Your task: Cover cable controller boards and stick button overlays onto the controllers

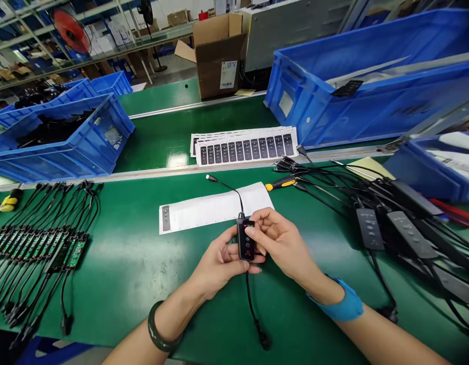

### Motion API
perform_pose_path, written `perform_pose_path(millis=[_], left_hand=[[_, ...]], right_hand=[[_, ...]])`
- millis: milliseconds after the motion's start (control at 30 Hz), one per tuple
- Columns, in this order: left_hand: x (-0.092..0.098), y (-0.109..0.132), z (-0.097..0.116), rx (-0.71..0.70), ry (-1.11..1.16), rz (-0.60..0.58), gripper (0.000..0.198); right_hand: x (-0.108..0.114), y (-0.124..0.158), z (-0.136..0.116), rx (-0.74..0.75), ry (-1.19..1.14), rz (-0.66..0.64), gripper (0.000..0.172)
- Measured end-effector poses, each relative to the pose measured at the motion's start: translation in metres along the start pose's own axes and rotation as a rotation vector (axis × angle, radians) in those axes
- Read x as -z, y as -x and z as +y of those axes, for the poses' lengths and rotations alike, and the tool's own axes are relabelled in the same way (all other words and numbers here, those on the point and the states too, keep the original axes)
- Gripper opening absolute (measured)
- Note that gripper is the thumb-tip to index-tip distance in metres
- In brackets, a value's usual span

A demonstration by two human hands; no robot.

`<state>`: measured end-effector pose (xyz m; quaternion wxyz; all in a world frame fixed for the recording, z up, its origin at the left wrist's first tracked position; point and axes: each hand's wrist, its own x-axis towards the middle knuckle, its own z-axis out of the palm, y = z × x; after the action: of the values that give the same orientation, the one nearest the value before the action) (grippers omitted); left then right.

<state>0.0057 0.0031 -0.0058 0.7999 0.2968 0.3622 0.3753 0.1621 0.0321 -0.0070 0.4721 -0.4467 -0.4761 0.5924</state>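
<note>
**Two-handed grip at centre**

A black inline controller (245, 239) sits between both hands, upright with its buttons facing the person. The left hand (219, 261) lies palm-up beneath and beside it, fingers curled around its lower edge. The right hand (280, 243) closes over it from the right, fingers wrapped across the upper part. Both hands have hold of it; neither is spread open. A thin lead (229, 186) runs far from the controller, ending in a small connector; a thicker lead (251, 299) drops near, ending in a plug (264, 340) on the green bench (135, 289).

A white paper strip (215, 209) lies just far of the hands, under the thin lead. A yellow-and-black screwdriver (280, 183) lies beyond the right hand. To the left, rows of green circuit boards with black leads (40, 248) are laid out. To the right lies a heap of grey-faced controllers with cables (394, 228). Further off are sheets of black labels (245, 149), blue plastic crates (63, 139) and a cardboard box (219, 56).
</note>
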Motion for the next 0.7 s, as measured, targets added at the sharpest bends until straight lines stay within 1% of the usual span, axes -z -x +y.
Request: perform_pose_path(millis=[300,533,700], left_hand=[[0.0000,-0.0004,-0.0001,0.004,-0.002,-0.007,0.070],[-0.0023,-0.0002,0.0006,-0.009,-0.059,0.001,0.071],[-0.0047,0.0001,0.0000,-0.015,-0.097,0.011,0.072]], right_hand=[[0.0006,0.0009,-0.0021,0.031,0.028,0.004,0.026],[0.0004,0.0032,0.0015,-0.033,0.031,0.021,0.028],[-0.0013,0.0049,0.0009,-0.055,0.075,0.044,0.029]])
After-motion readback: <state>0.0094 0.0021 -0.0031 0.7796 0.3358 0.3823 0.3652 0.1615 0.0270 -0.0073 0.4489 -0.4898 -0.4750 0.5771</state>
